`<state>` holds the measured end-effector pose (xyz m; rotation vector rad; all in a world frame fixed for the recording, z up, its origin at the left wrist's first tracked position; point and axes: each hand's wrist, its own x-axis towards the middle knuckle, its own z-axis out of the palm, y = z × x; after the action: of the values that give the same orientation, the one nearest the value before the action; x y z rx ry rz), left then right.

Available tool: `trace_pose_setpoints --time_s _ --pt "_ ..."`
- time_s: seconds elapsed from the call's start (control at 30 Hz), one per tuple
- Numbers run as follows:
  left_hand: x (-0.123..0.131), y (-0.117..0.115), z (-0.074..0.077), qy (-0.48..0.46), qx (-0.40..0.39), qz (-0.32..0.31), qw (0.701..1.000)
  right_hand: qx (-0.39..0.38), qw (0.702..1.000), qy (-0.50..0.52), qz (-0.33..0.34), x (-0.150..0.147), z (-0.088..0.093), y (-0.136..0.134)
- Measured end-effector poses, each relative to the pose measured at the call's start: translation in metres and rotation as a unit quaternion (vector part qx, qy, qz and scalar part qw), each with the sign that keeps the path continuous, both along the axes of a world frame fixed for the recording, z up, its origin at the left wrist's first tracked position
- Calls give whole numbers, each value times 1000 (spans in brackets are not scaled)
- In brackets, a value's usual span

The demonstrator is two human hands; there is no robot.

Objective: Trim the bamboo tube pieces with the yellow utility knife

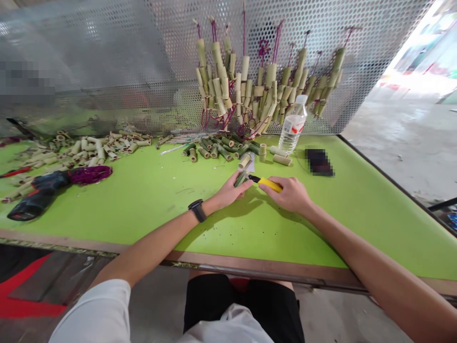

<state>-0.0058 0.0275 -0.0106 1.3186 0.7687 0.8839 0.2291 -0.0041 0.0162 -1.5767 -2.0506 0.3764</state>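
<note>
My left hand, with a black watch on its wrist, is closed around a short green bamboo piece above the green table. In my right hand is a yellow utility knife, its black front end pointing left. The knife's tip meets or nearly meets the bamboo piece; the exact contact is too small to tell. Just beyond my hands lie a pale bamboo tube and a heap of green bamboo tubes.
A water bottle and a blurred dark object stand to the right. Leftward lie a power drill, purple cord and many peeled bamboo pieces. Strung bamboo figures hang on the perforated metal panel behind.
</note>
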Motion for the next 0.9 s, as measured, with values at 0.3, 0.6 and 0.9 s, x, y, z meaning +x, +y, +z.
trace_pose_setpoints --time_s 0.3,0.6,0.9 --pt "-4 3 -8 -11 9 1 1000 23 992 51 -110 17 -5 16" --pt "0 -1 -9 36 97 88 991 35 994 62 -78 9 -3 9" --pt "0 -2 -4 96 234 110 961 16 997 49 -57 8 -2 8"
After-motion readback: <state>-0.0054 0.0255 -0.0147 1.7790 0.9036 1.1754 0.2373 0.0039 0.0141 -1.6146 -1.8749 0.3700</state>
